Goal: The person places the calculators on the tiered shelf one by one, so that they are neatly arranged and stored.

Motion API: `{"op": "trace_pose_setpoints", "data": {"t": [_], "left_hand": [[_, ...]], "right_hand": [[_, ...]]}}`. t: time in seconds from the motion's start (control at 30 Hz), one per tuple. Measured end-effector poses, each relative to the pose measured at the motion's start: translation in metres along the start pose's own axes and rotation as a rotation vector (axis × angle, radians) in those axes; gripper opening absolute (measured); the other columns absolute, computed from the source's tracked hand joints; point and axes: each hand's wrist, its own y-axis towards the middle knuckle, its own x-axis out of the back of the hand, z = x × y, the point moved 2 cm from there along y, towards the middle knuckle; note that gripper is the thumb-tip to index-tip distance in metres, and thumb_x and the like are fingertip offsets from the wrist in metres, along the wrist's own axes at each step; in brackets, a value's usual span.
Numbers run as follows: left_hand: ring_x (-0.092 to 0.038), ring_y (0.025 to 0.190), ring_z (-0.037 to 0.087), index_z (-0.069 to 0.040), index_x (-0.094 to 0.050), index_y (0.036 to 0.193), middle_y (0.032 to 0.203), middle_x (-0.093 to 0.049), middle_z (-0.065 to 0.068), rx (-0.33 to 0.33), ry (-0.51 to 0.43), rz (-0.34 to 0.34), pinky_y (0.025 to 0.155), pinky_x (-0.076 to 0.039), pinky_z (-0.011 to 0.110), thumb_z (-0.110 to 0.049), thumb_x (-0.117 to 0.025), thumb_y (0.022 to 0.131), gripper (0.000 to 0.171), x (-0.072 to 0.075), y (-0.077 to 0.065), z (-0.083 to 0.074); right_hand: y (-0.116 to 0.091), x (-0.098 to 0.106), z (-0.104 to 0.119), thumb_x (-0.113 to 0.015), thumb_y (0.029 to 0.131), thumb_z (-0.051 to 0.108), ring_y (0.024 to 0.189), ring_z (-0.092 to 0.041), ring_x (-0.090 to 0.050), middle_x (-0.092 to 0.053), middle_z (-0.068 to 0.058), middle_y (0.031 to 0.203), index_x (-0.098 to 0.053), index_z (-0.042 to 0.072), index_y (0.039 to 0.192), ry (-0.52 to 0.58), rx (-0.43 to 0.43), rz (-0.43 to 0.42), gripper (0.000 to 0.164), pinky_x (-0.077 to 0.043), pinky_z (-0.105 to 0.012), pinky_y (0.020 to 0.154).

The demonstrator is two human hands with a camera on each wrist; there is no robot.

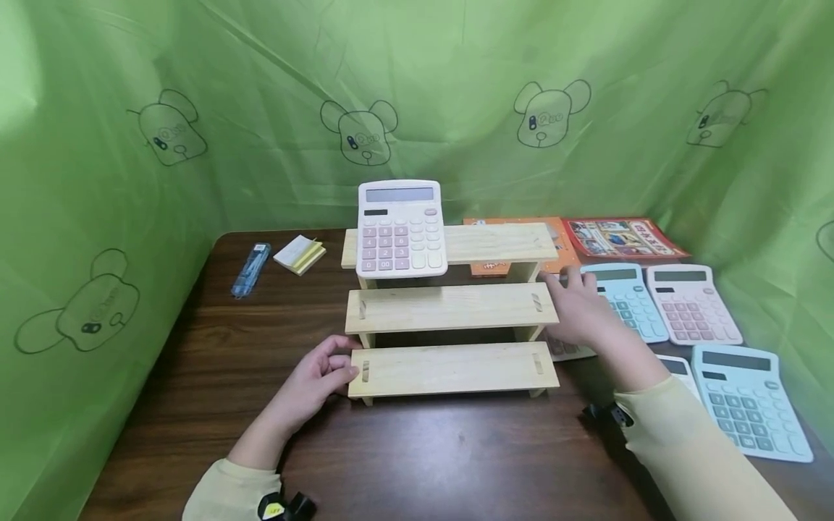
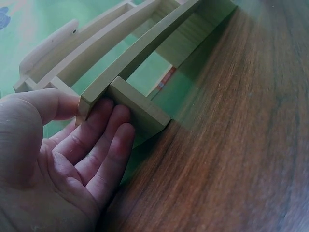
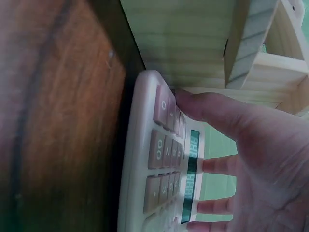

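Note:
A three-tier wooden display rack (image 1: 456, 307) stands on the table. My left hand (image 1: 319, 376) pinches the left end of its lowest board; in the left wrist view the thumb (image 2: 60, 104) is at the board's end and the other fingers curl beneath it. A white calculator with pinkish keys (image 1: 402, 239) leans upright on the top tier, toward the left. My right hand (image 1: 576, 307) is beside the rack's right side, above another white calculator (image 3: 135, 169) lying flat. Its thumb meets that calculator's edge near the rack's leg, while its straight fingers extend beyond the display.
Blue calculators (image 1: 752, 398), a pink-keyed calculator (image 1: 693, 304) and a partly hidden white calculator (image 1: 677, 369) lie at the right. Orange (image 1: 489, 269) and red (image 1: 622, 237) booklets lie behind. Sticky notes (image 1: 300, 253) and a blue packet (image 1: 250, 271) lie back left. Green curtains enclose the table.

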Motion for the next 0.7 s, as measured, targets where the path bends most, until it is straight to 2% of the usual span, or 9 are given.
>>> {"op": "trace_pose_setpoints", "data": {"t": [0.1,0.33,0.5,0.7], "left_hand": [[-0.067,0.077,0.024,0.000,-0.041,0.127,0.098,-0.067,0.022,-0.002,-0.005,-0.001,0.064,-0.055,0.036,-0.010,-0.059,0.097,0.037,0.001,0.000,-0.001],[-0.067,0.079,0.023,0.001,-0.042,0.127,0.097,-0.067,0.022,-0.003,0.003,0.002,0.065,-0.056,0.036,-0.010,-0.059,0.097,0.037,0.000,0.001,-0.002],[-0.068,0.079,0.025,0.002,-0.041,0.127,0.098,-0.067,0.023,-0.003,-0.012,0.002,0.065,-0.056,0.036,-0.008,-0.058,0.097,0.036,0.000,0.001,-0.001],[-0.068,0.078,0.025,0.002,-0.041,0.127,0.098,-0.066,0.023,-0.007,-0.016,0.007,0.065,-0.056,0.036,-0.009,-0.058,0.097,0.036,0.000,0.001,0.001]], "right_hand": [[-0.006,-0.001,-0.001,-0.072,0.075,0.052,0.118,-0.049,-0.026,-0.028,-0.029,0.138,-0.031,0.014,0.149,0.002,0.017,-0.026,0.093,-0.045,-0.063,0.069],[-0.025,-0.006,-0.004,-0.070,0.079,0.037,0.121,-0.052,-0.025,-0.026,-0.031,0.140,-0.034,0.010,0.149,-0.025,0.013,-0.055,0.083,-0.042,-0.067,0.075],[-0.042,-0.009,-0.003,-0.071,0.078,0.040,0.123,-0.053,-0.026,-0.026,-0.030,0.142,-0.037,0.009,0.147,-0.043,0.038,-0.069,0.083,-0.039,-0.072,0.076],[-0.070,-0.016,0.000,-0.077,0.071,0.045,0.123,-0.053,-0.025,-0.027,-0.030,0.141,-0.042,0.008,0.143,-0.055,0.039,-0.088,0.088,-0.035,-0.075,0.081]]}}
